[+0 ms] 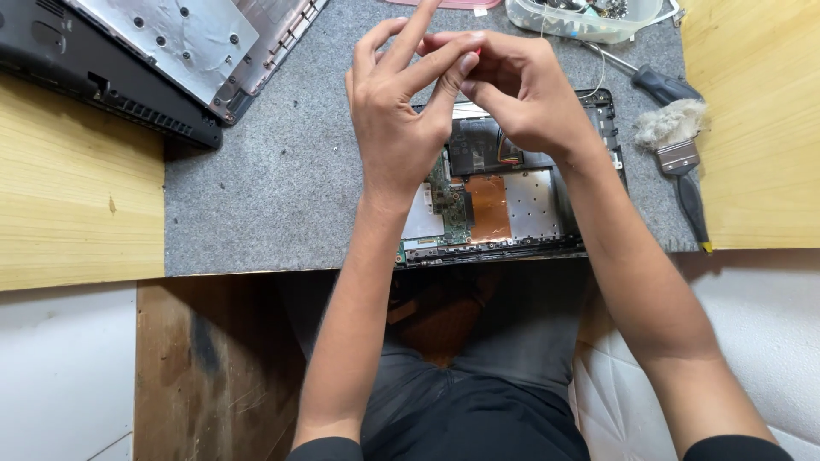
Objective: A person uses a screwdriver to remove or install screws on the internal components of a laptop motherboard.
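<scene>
Hands pinching small part above opened laptop

Mid-repair, by the look: left hand (397,119) and right hand (512,90) raised together over laptop (512,209) lying open on grey mat (282,171). Fingertips (465,61) pressed together around something tiny, a red speck barely showing; what it is, cannot tell. Left index pointing up, wrists bent inward. Next move likely calls for a steady, fine grip. Brush (675,137) and screwdriver (658,83) well apart at right.

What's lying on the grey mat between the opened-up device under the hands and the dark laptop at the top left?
Nothing: in the head view, only bare grey felt mat lies between the opened device and the dark laptop.
</scene>
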